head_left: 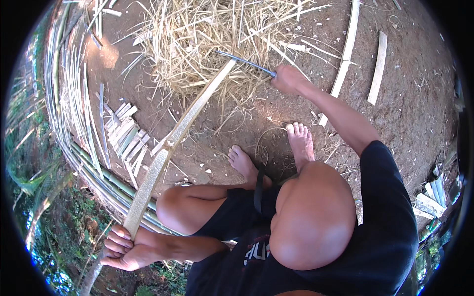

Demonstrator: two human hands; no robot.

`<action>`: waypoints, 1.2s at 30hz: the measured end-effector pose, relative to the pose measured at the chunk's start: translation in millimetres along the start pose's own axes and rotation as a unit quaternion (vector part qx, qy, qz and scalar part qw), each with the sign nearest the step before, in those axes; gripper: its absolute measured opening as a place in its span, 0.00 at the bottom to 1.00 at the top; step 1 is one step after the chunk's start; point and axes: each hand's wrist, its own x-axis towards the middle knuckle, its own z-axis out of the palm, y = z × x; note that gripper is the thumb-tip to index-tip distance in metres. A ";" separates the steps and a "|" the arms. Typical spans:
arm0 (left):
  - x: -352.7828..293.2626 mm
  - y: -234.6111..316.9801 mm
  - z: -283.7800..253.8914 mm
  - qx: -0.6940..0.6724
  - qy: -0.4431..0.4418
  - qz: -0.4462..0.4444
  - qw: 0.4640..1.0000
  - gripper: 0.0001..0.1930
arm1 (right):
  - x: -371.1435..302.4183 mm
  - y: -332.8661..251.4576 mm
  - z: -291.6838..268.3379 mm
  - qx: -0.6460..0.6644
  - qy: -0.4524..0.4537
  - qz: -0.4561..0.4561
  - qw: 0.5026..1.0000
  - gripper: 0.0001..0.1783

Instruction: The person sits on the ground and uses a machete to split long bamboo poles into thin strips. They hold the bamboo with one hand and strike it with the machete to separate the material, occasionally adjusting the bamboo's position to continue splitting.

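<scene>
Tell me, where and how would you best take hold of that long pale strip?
Probably around its nearer, lower-left part, coming from the left, where the left hand grips the long pale strip. It's narrow enough there for fingers to wrap across its width. It slants to the upper right, and the knife blade is at its far end, so I'd avoid gripping there.

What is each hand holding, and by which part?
Left hand: the bamboo strip, toward its near end. Right hand: the thin knife, by its right-hand end.
</scene>
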 end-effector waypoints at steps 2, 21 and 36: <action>5.2 -1.3 -5.1 -0.011 0.003 0.004 1.000 0.23 | -6.1 2.9 16.4 0.003 0.013 -0.059 0.998 0.11; -0.3 -13.6 -4.6 0.030 0.085 -0.006 0.996 0.22 | -67.6 -68.8 70.4 0.093 0.084 -0.269 0.955 0.05; -11.3 -10.5 -13.3 0.042 0.044 0.012 0.998 0.21 | -92.8 -52.5 55.2 0.023 0.144 -0.279 0.949 0.07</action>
